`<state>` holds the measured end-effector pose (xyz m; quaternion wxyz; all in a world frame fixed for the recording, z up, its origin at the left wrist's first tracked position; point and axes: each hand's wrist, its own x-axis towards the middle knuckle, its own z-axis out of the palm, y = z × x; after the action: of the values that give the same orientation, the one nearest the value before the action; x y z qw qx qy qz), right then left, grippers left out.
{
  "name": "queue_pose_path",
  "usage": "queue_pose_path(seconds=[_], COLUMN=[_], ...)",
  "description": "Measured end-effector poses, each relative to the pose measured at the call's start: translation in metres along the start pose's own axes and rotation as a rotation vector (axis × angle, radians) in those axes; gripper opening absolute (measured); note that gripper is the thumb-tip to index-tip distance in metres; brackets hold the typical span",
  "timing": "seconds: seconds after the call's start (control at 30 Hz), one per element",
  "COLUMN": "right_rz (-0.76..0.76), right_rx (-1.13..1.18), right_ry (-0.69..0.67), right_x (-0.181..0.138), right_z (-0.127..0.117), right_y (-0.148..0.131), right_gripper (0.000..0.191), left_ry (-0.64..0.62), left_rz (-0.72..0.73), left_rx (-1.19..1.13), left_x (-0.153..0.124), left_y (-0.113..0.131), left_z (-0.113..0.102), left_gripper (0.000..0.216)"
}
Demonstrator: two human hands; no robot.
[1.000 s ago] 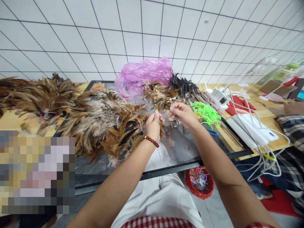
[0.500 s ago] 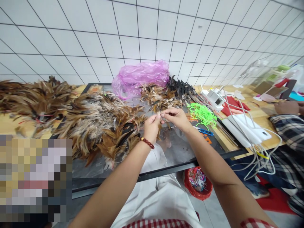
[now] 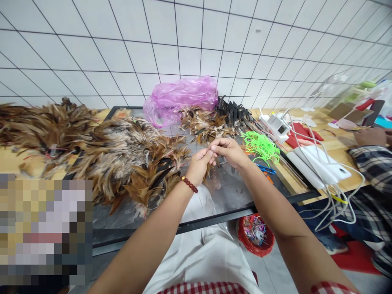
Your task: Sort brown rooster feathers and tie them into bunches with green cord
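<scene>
The left hand (image 3: 200, 163) and the right hand (image 3: 228, 152) had come together: a second earlier a gap stood between them, and now their fingertips met and overlapped. That suggested both were busy with one small item, which the fingers themselves hid. The left hand was curled nearly closed, thumb against forefinger, a beaded bracelet (image 3: 190, 184) behind it at the wrist; the right hand was drawn to a pinch of thumb and forefinger. What either gripped could not be told. A brown wisp of feather (image 3: 208, 173) showed just below the left hand, though whether it was held was unclear.

The feathers lay in four heaps, too many to count singly: a large pale-brown heap (image 3: 122, 151) just left of the left hand, a brown heap (image 3: 52, 128) well beyond it on the same side, a smaller brown heap (image 3: 200, 126) just past both hands, and a black heap (image 3: 233, 113) beyond the right hand. One pink bag (image 3: 180, 100) sat farther past the hands.

To the right of the right hand were one tangle of green cord (image 3: 260, 146) and, nearer the forearm, one blue cutter (image 3: 266, 168). Below both hands spread one black-edged board (image 3: 229, 194); lower still, near the right forearm, stood one red bucket (image 3: 266, 244) of scraps.
</scene>
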<state>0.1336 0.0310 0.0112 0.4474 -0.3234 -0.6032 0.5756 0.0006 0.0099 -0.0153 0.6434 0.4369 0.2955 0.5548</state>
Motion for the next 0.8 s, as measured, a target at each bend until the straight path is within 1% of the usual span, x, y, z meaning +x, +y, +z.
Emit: queue_pose_path(seconds=[0.17,0.27,0.3,0.37,0.4,0.5,0.53,0.57,0.63,0.7,0.77,0.8], right_rz=[-0.035,-0.069,-0.076,-0.074,-0.074,-0.078,-0.070,-0.054,-0.021,0.007,0.033,0.037], right_rx=[-0.022,-0.093,-0.137,-0.287,-0.412,-0.953,-1.124,-1.256,-1.395,-1.443,-1.467,-1.456], right_ry=[0.101,0.163,0.163,0.137,0.127,0.132,0.117,0.085,-0.004,-0.085,-0.109,-0.087], right_x=[0.004,0.006,0.007,0.006,0.005,0.000,-0.002,-0.003,-0.004,-0.003,-0.002,-0.001], right_z=[0.005,0.006,0.005,-0.001,-0.006,-0.022,-0.026,-0.031,-0.036,-0.037,-0.037,-0.037], right_y=[0.006,0.010,0.010,0.007,0.005,0.000,-0.001,-0.001,0.002,0.005,0.007,0.007], right_gripper=[0.040,0.038,0.037,0.034,0.032,0.019,0.018,0.021,0.027,0.025,0.020,0.018], left_ry=[0.002,0.021,0.042,0.105,0.141,0.246,0.274,0.293,0.313,0.327,0.353,0.368], left_rz=[0.015,0.027,0.036,0.048,0.049,0.045,0.044,0.043,0.041,0.039,0.041,0.045], left_rx=[0.017,0.076,0.097,0.104,0.086,0.008,-0.014,-0.029,-0.049,-0.067,-0.080,-0.086], left_x=[0.002,0.004,0.005,0.006,0.006,0.005,0.005,0.005,0.005,0.006,0.007,0.008], left_y=[-0.001,-0.003,-0.004,-0.005,-0.005,-0.003,-0.003,-0.002,-0.001,-0.001,-0.001,-0.001], left_z=[-0.003,-0.007,-0.008,-0.009,-0.009,-0.007,-0.006,-0.005,-0.005,-0.005,-0.006,-0.007], left_gripper=[0.030,0.027,0.027,0.028,0.029,0.032,0.032,0.033,0.033,0.033,0.033,0.033])
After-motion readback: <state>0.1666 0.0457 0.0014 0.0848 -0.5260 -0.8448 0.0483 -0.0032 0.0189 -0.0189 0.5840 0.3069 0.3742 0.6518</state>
